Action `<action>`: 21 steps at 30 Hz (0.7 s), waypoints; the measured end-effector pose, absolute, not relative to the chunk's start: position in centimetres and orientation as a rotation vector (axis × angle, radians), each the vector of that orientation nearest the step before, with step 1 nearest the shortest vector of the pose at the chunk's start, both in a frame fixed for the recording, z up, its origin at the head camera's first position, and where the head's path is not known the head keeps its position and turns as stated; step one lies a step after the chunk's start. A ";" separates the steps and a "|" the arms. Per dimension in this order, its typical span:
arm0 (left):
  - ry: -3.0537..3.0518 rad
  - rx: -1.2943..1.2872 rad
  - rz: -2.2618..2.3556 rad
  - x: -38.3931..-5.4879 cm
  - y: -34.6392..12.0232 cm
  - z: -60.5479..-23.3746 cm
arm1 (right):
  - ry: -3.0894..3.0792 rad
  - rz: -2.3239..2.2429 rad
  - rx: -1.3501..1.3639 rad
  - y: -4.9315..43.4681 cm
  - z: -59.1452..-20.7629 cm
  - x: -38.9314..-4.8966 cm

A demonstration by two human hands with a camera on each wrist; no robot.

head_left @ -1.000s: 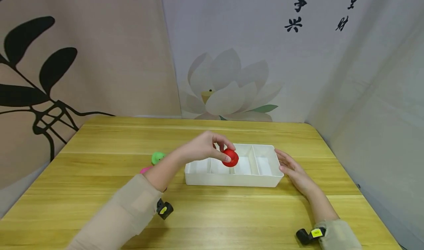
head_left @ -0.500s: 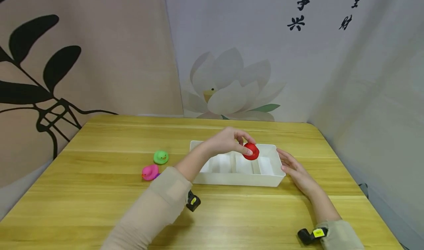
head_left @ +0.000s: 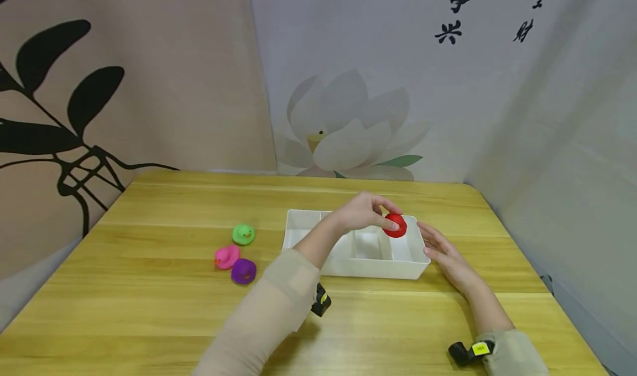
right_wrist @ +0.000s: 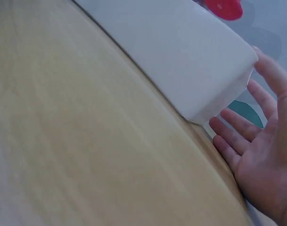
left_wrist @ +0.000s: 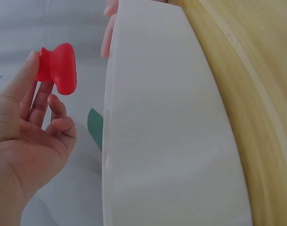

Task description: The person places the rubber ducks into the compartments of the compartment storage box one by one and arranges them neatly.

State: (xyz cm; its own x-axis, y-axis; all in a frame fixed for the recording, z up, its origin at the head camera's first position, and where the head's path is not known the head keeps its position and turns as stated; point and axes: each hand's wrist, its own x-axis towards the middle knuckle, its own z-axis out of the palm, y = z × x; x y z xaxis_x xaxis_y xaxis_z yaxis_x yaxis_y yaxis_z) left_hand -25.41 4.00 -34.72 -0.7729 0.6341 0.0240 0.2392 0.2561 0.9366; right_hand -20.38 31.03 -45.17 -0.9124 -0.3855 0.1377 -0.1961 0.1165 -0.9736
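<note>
My left hand [head_left: 365, 213] pinches a red rubber duck [head_left: 395, 225] between thumb and fingertips. The duck is held over the rightmost compartment of a white divided box [head_left: 368, 267]. In the left wrist view the red duck [left_wrist: 63, 68] stands apart from the box's white wall [left_wrist: 167, 113]. At the box's right end, my right hand [head_left: 448, 260] rests its fingers against the wall, thumb at the near corner. The right wrist view shows this hand [right_wrist: 261, 155] with its fingers extended along the box end [right_wrist: 223, 96]. My left forearm hides part of the box's left half.
Left of the box, a green duck [head_left: 243, 234], a pink duck [head_left: 227, 257] and a purple duck [head_left: 244, 271] sit close together on the wooden table [head_left: 149, 309]. A printed curtain [head_left: 348, 33] hangs behind the table's far edge.
My left hand has carried the red duck rightward over the box to its right-end compartment. The pink, green and purple ducks came out from behind my forearm. My right hand stays at the box end.
</note>
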 end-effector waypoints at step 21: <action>2.154 0.674 1.533 -25.8 6.8 -37.3 | 2.235 -1.887 -0.568 31.1 -45.1 -20.3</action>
State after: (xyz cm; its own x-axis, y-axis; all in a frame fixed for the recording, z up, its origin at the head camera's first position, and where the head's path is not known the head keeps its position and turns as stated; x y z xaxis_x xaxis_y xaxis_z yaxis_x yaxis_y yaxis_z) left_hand -25.79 6.79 -37.30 -0.7990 0.5992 -0.0512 0.1477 0.2780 0.9491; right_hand -20.35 31.10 -45.09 -0.9149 -0.3858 0.1189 -0.1819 0.1310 -0.9746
